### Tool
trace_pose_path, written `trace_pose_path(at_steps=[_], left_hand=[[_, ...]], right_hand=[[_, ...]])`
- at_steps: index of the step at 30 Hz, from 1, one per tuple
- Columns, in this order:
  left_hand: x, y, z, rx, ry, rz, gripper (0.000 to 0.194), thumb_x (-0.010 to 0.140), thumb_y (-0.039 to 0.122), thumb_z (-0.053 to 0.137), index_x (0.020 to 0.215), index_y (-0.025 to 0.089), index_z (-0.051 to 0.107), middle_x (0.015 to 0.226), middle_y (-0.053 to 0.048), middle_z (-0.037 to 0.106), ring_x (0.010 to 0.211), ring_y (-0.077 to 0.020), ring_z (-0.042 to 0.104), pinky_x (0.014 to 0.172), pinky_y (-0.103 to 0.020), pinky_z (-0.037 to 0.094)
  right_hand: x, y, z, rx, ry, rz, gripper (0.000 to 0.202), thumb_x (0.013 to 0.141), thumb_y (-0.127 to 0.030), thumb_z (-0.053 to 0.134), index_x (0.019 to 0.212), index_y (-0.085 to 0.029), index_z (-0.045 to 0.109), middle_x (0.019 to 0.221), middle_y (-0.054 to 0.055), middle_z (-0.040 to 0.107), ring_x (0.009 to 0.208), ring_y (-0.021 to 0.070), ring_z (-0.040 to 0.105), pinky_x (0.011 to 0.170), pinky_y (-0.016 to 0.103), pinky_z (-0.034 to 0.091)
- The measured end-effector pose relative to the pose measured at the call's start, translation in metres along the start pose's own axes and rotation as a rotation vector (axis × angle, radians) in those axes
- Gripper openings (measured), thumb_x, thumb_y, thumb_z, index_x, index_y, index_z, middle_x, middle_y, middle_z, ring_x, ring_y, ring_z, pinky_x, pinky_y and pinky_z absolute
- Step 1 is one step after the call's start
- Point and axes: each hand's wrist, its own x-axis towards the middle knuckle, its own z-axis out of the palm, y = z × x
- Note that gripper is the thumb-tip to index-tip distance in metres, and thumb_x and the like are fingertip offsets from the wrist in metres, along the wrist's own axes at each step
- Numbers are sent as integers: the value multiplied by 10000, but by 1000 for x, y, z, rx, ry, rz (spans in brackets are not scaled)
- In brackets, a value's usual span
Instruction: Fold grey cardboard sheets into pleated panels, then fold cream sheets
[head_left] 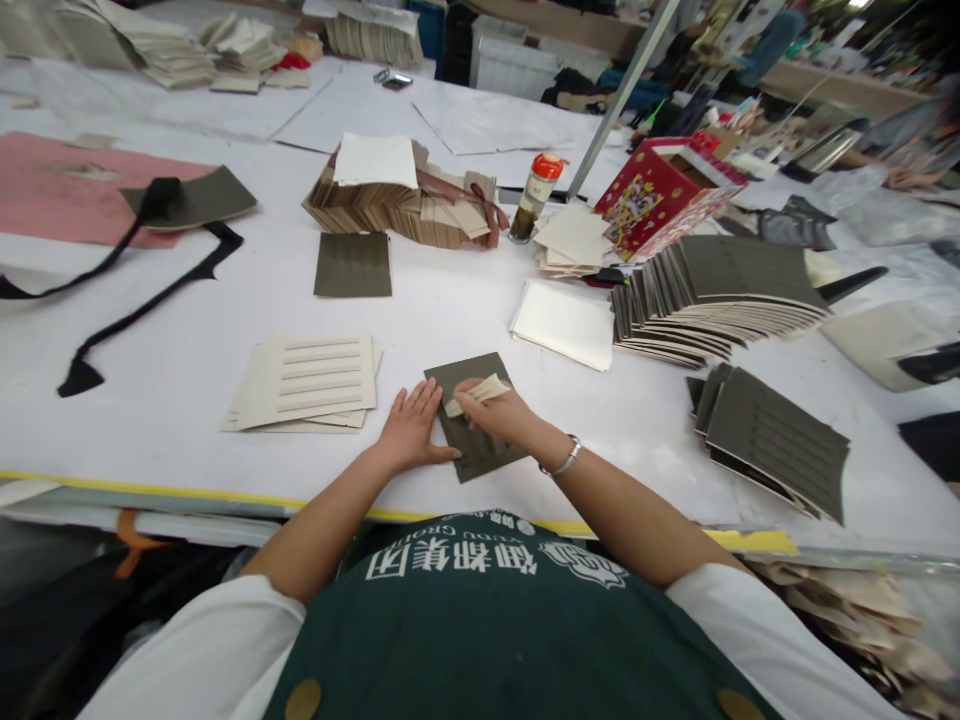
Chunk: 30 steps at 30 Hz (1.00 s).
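A dark olive-grey panel [491, 462] lies flat on the white table in front of me. My left hand [414, 428] rests with fingers stretched along its left edge, the thumb reaching across its lower part. Gripped in my right hand [504, 412] is a small cream-coloured flat piece [486, 388], held over the panel's upper half; its exact kind I cannot make out. To the left of my left hand sits a short stack of cream panels [322, 375] with raised strips. Beyond my right hand is a stack of white sheets [564, 325].
Dark panels [780, 435] are stacked at right, with a larger fanned pile [739, 275] behind. A bundle of tan pieces [397, 200], a red-lidded bottle [538, 195], a red gift bag [652, 195] and a metal pole [619, 100] stand farther back. Black straps [142, 300] lie left.
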Motion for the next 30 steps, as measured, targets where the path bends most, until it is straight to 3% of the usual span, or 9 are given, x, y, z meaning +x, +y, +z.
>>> trace_pose_path(at_steps=[3,5,11,13,17,19,22,25,30], left_hand=[[2,-6,-5,-52,-22,-7,797,754,440,473,1387,81,146,1457,-137,194,1345,-231,159,1092,-426,111],[3,-8,-7,-73,-28,-24,700,789,296,407,1387,61,128,1446,-137,232,1337,-203,192,1090,-401,141],[5,-6,-4,-17,-4,-41,606,793,148,316,1376,49,185,1437,-126,261,1333,-200,202,1093,-401,139],[4,-7,-1,-31,15,-36,598,794,147,315,1373,60,199,1432,-122,277,1329,-199,216,1092,-407,148],[11,-16,-1,-144,111,-52,546,827,221,334,1353,101,248,1386,-119,370,1290,-195,310,1080,-418,191],[22,-16,-4,-186,202,-66,540,843,319,369,1336,115,282,1357,-124,410,1256,-208,362,1060,-408,238],[45,-5,-12,-133,273,-13,577,822,423,443,1306,127,339,1360,-127,402,1255,-234,352,1045,-390,259],[67,14,-18,-20,182,24,600,783,470,507,1273,145,387,1353,-125,408,1238,-257,361,1028,-387,268],[79,30,-30,105,106,-187,741,644,600,592,1217,159,432,1223,-154,500,1095,-332,458,863,-406,394]], right_hand=[[19,-4,7,-27,130,-88,253,861,-264,336,867,-174,573,848,12,637,565,67,536,564,178,372],[12,-6,13,-64,139,-86,236,849,-242,353,843,-171,578,813,15,636,592,81,534,579,186,367],[-65,7,23,-24,8,-64,210,808,-265,419,737,-187,600,679,7,623,615,108,539,586,207,371],[-90,23,18,106,46,59,213,798,-313,440,761,-190,609,653,0,611,564,105,532,549,208,385],[-131,68,-1,415,363,414,313,775,-451,461,794,-169,595,514,-33,508,421,94,463,429,208,365],[-146,86,-7,475,425,490,349,752,-494,478,733,-161,579,454,-50,448,379,89,417,389,209,327],[-154,97,-8,514,465,479,341,738,-493,501,732,-159,569,458,-52,448,390,90,422,405,212,340],[-144,95,-3,480,492,382,307,765,-462,484,776,-169,573,508,-34,496,484,110,496,501,222,405],[-122,97,6,224,365,341,314,812,-403,426,624,-169,519,616,29,573,617,135,541,596,241,414]])
